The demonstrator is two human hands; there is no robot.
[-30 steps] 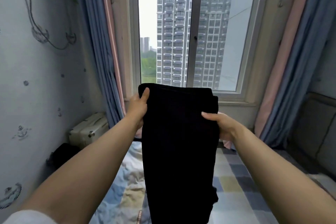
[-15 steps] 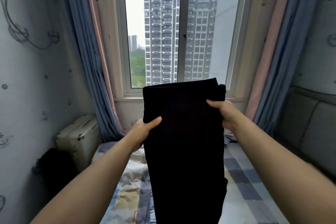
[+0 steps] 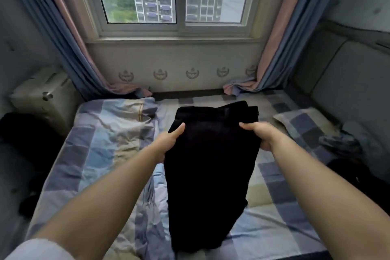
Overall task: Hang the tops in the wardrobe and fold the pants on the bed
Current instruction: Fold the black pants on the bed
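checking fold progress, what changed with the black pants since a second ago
The black pants came down from window height and now hang low over the bed. The left hand slid from the top corner down the side edge. The right hand keeps gripping the right edge; both hands still hold the pants.

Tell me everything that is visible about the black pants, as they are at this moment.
The black pants are of plain dark cloth, too dark to show seams or pockets. They look folded lengthwise into one long band, with layered edges at the far end. They lie lengthwise over the checked bedding, far end toward the window. The left hand grips the left edge and the right hand grips the right edge, thumbs on top.
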